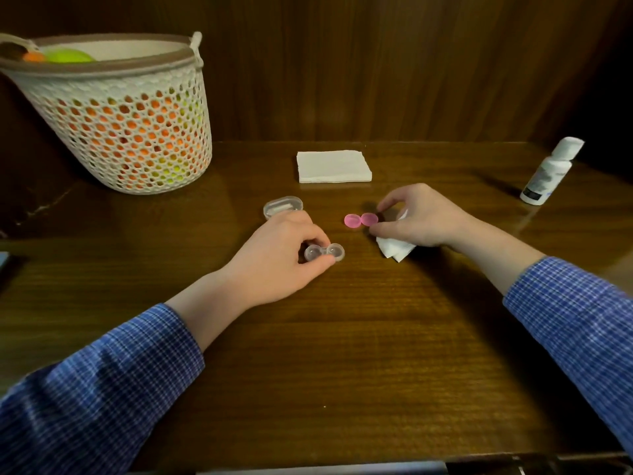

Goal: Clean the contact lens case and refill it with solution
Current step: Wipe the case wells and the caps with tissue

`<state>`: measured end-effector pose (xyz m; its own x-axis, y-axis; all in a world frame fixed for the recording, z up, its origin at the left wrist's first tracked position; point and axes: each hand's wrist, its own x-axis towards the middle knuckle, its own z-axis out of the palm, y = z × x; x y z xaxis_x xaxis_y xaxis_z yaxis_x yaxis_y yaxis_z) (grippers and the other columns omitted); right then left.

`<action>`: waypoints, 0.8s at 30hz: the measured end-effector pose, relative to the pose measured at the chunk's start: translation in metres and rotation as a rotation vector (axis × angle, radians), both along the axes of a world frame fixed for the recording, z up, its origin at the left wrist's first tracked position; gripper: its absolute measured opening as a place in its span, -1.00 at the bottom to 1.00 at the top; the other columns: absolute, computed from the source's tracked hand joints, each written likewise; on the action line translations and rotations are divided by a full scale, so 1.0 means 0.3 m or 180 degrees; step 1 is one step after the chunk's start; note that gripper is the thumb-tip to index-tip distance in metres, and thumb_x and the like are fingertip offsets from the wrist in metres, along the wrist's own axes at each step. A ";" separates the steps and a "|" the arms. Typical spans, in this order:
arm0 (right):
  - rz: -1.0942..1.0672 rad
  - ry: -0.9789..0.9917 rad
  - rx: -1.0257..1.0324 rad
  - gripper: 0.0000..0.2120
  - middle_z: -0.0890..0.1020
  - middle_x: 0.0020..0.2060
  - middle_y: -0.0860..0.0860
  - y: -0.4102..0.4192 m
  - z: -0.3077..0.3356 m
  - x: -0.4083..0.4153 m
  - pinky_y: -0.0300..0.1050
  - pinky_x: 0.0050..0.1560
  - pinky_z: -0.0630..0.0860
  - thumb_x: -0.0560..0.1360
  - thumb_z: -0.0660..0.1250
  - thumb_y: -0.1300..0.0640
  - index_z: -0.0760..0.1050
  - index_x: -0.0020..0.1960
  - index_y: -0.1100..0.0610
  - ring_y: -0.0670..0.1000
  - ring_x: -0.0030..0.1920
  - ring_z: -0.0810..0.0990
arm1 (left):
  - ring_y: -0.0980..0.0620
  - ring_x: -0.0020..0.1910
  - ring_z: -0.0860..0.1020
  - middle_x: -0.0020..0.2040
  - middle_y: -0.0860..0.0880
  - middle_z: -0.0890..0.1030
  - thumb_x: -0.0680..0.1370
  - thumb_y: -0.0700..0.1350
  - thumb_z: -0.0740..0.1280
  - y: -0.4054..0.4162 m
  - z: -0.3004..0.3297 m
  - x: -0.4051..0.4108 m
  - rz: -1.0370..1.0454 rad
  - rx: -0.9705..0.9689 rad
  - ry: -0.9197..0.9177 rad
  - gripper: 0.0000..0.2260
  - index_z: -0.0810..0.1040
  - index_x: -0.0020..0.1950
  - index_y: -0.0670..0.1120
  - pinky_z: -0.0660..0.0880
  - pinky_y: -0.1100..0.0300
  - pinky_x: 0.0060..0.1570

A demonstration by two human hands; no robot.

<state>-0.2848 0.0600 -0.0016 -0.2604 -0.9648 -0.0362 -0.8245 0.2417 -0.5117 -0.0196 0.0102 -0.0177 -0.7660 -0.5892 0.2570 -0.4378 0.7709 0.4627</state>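
Toward the table's (342,354) back left corner stands a mesh basket (137,132). Mid-table, the left hand (274,258) pinches the clear twin-well lens case (324,252), likely steadying it. Right of it, the right hand (418,217), a crumpled tissue (394,248) tucked beneath, fingers two pink caps (361,220). Solution bottle (549,173) waits far right.

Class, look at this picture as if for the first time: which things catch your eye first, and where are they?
The pink lids stand out at the table's centre, pinched by the right hand, which also holds a white tissue. Nearer the camera, the left hand grips the clear lens case. At far left stands a white mesh basket showing orange and green inside.
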 end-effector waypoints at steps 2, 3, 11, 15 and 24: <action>0.0121 0.0021 -0.0041 -0.73 0.61 0.12 -0.10 -0.021 -0.003 0.002 -0.27 -0.19 0.42 0.41 0.50 -0.25 0.58 0.04 -0.19 -0.11 -0.01 0.55 | 0.22 -0.02 0.52 0.03 0.20 0.56 0.57 0.15 0.40 -0.001 0.000 -0.003 0.0021 0.0028 -0.0018 -0.75 0.68 0.19 0.10 0.36 0.41 -0.21; 0.0162 0.0043 -0.0077 -0.79 0.60 0.13 -0.10 -0.031 -0.005 0.004 -0.27 -0.18 0.41 0.43 0.50 -0.22 0.58 -0.01 -0.22 -0.08 0.04 0.55 | 0.23 -0.03 0.51 0.03 0.20 0.55 0.57 0.16 0.40 -0.001 -0.001 -0.003 0.0031 0.0039 -0.0034 -0.75 0.67 0.19 0.11 0.36 0.41 -0.22; 0.0326 0.0107 -0.0333 -0.91 0.60 -0.08 -0.26 0.003 0.001 0.018 -0.23 -0.13 0.43 0.46 0.51 -0.16 0.65 -0.11 -0.19 -0.13 0.06 0.55 | 0.22 0.08 0.53 0.08 0.22 0.55 0.48 0.21 0.46 0.014 0.010 0.002 0.0316 0.0106 0.0286 -0.53 0.55 0.35 0.13 0.45 0.41 -0.02; 0.0669 -0.0373 -0.0755 -0.75 0.69 -0.25 -0.26 0.109 0.055 0.067 -0.42 -0.23 0.42 0.37 0.48 -0.29 0.67 -0.06 -0.19 -0.24 -0.21 0.62 | 0.26 -0.10 0.58 -0.05 0.16 0.61 0.59 -0.05 0.43 0.052 0.033 -0.007 0.0568 0.0773 0.1192 -0.77 0.62 0.25 0.06 0.49 0.42 -0.18; 0.1415 -0.1089 -0.1698 -0.76 0.65 -0.31 -0.38 0.224 0.087 0.198 -0.48 -0.23 0.46 0.45 0.57 0.16 0.67 0.09 0.00 -0.27 -0.28 0.62 | 0.09 -0.23 0.51 -0.11 -0.06 0.60 0.69 0.01 0.18 0.129 0.072 -0.027 -0.0569 0.4136 0.1673 -0.69 0.63 0.15 -0.15 0.43 0.22 -0.31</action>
